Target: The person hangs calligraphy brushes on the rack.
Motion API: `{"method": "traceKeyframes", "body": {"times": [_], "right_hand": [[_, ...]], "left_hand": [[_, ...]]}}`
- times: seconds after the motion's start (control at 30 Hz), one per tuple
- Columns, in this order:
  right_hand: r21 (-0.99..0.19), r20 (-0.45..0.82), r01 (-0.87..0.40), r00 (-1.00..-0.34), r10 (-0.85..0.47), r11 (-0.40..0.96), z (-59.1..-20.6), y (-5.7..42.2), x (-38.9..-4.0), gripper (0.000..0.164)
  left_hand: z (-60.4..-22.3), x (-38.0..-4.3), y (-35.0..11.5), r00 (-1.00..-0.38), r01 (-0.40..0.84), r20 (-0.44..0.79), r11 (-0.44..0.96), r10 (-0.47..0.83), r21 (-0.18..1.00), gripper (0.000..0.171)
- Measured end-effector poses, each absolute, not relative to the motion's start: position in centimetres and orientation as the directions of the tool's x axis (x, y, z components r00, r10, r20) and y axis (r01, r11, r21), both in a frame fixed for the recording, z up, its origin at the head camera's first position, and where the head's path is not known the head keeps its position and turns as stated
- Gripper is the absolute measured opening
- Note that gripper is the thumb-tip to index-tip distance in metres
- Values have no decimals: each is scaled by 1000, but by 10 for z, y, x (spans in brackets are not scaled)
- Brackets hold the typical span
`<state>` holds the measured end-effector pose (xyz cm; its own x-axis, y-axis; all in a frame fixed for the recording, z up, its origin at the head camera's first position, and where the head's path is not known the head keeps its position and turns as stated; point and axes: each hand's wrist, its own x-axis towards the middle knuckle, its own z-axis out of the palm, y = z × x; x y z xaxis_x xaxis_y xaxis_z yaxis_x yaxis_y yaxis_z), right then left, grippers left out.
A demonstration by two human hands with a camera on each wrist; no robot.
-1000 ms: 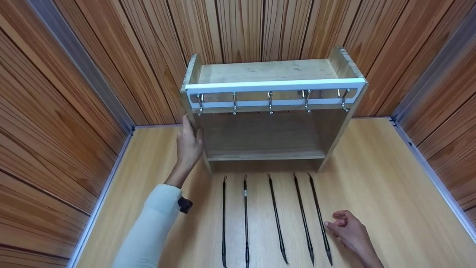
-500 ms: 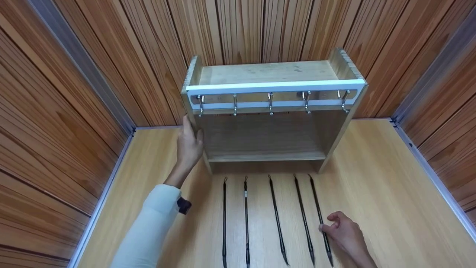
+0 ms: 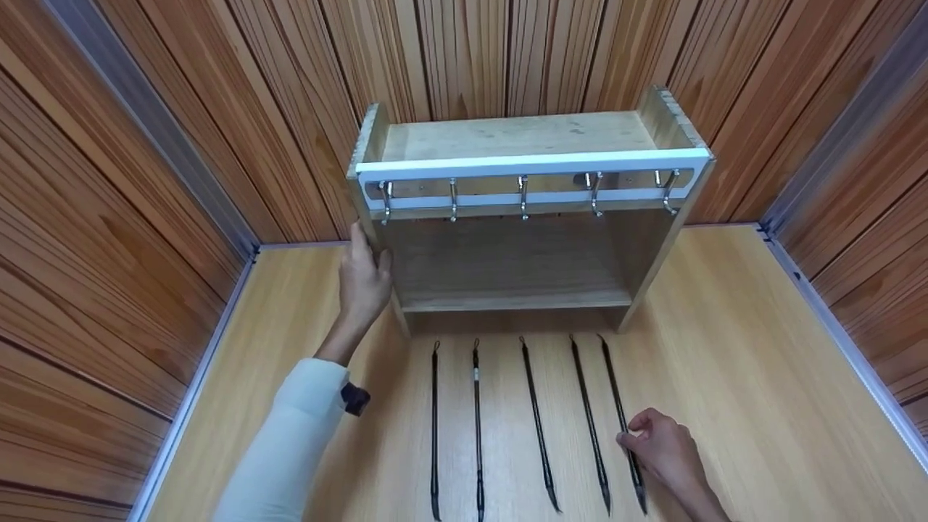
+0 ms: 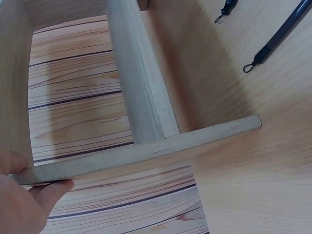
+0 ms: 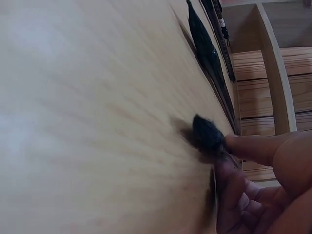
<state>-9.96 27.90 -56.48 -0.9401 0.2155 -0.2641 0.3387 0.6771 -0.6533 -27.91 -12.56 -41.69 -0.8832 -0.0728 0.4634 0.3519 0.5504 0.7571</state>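
Note:
A wooden shelf [image 3: 515, 301] stands at the back, with a white rail [image 3: 536, 161] of metal hooks [image 3: 523, 197] along its upper front. My left hand [image 3: 362, 286] grips the shelf's left side panel; in the left wrist view the thumb and fingers lie on either side of the panel edge [image 4: 112, 157]. Several dark calligraphy brushes with hanging loops lie side by side in front. Around the rightmost brush [image 3: 615, 384], my right hand [image 3: 667, 446] pinches the lower handle between thumb and fingers. Close to these fingers, the brush's dark tip [image 5: 207, 131] shows in the right wrist view.
To the left of the held brush lie the other brushes [image 3: 589, 420] [image 3: 538, 420], including one with a pale band [image 3: 478, 428] and the leftmost brush [image 3: 435, 428]. Wood-grain walls [image 3: 116, 217] enclose the light wooden tabletop [image 3: 761, 348] at the back and sides.
My right hand has moved left, from beside the rightmost brush onto its handle, and now pinches it. The left hand keeps its grip on the shelf.

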Motion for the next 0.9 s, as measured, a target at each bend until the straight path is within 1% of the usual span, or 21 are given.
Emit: {"method": "traceKeyframes", "body": {"times": [0.1,0.23,0.33,0.43,0.47,0.63,0.9], "right_hand": [[-650,-251,335,-942,223,682,-566,274,-100,14],[-634,-212,310,-951,226,709,-567,272,-100,13],[-630,-208,303,-953,221,715,-567,273,-98,10],[-653,-217,302,-953,210,695,-566,275,-96,8],[-665,-222,305,-952,210,682,-565,276,-95,7],[-717,-238,319,-948,212,621,-562,281,-90,11],[-750,-209,298,-954,215,591,-559,286,-87,11]], "left_hand": [[-417,-278,-126,-881,347,466,561,-79,751,51],[-417,-278,-126,-876,349,474,570,-83,744,50],[-417,-279,-126,-866,363,494,582,-77,728,45],[-417,-279,-126,-859,371,507,594,-74,714,41],[-417,-279,-125,-858,371,509,596,-74,712,40],[-418,-277,-124,-865,351,493,596,-88,722,46],[-418,-276,-123,-873,315,475,618,-109,721,47]]}}
